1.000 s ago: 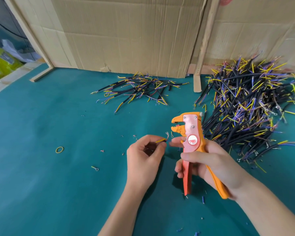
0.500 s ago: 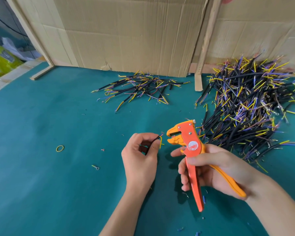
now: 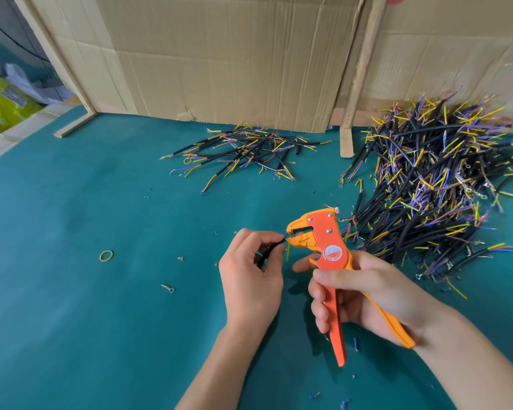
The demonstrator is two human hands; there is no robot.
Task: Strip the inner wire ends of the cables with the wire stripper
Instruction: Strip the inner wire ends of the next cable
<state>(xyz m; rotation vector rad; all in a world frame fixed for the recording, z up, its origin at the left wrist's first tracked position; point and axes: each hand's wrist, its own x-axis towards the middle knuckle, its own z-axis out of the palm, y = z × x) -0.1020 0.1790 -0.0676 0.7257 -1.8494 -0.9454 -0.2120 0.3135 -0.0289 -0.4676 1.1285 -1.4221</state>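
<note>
My left hand (image 3: 251, 279) pinches a short black cable (image 3: 268, 251) between thumb and fingers. The cable's coloured inner wires point right, and one sits in the open jaws of the orange wire stripper (image 3: 326, 247). A yellow inner wire hangs down just left of the jaws. My right hand (image 3: 365, 294) grips the stripper by its two handles, which are spread apart. A big heap of black cables (image 3: 433, 196) with yellow and blue ends lies at the right. A smaller pile of cables (image 3: 249, 149) lies further back in the middle.
The work surface is a teal mat (image 3: 86, 321) strewn with tiny insulation scraps. A yellow rubber band (image 3: 106, 255) and a small ring terminal (image 3: 169, 288) lie to the left. Cardboard sheets (image 3: 219, 54) and a wooden strip (image 3: 347, 140) stand along the back.
The stripper has tilted and moved left, with its jaws now on the cable's wire end. Its handles have spread open. My left hand has held the cable nearly in place.
</note>
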